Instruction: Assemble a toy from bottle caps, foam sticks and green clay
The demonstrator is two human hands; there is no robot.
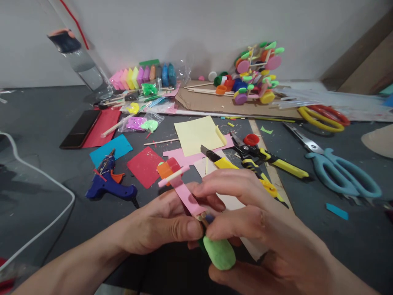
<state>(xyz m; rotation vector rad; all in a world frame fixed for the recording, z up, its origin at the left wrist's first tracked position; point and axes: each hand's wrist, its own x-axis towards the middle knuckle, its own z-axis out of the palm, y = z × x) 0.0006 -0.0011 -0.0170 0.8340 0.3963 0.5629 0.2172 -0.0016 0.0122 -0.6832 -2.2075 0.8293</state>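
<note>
Nearest the camera, the right hand point(260, 223) comes in from the right, its fingers closed around a green lump point(219, 253) at the near end of a small craft piece point(186, 196). The left hand point(159, 225) comes in from the left and pinches the same piece just beyond that lump, thumb on top. The piece is held up over the near middle of the table, tilted, its pink strip running away to the far left. At the strip's far end lie a pale stick with pink ends, an orange cap point(165, 170) and a red cap point(173, 164).

To the left, a blue glue gun point(104, 186) lies near a red paper square point(145, 167), its nozzle over a blue paper point(123, 143). Beyond the hands are a yellow sheet point(196, 133) and a knife point(225, 163); pliers point(284, 167) and blue-handled scissors point(337, 176) lie to the right.

Farther left, a phone point(81, 129) rests partly on a red sheet point(107, 127), with a bottle point(86, 67) behind. Along the far wall stand clay packs point(144, 76), and colourful models point(259, 65) sit on cardboard point(205, 102) to their right.
</note>
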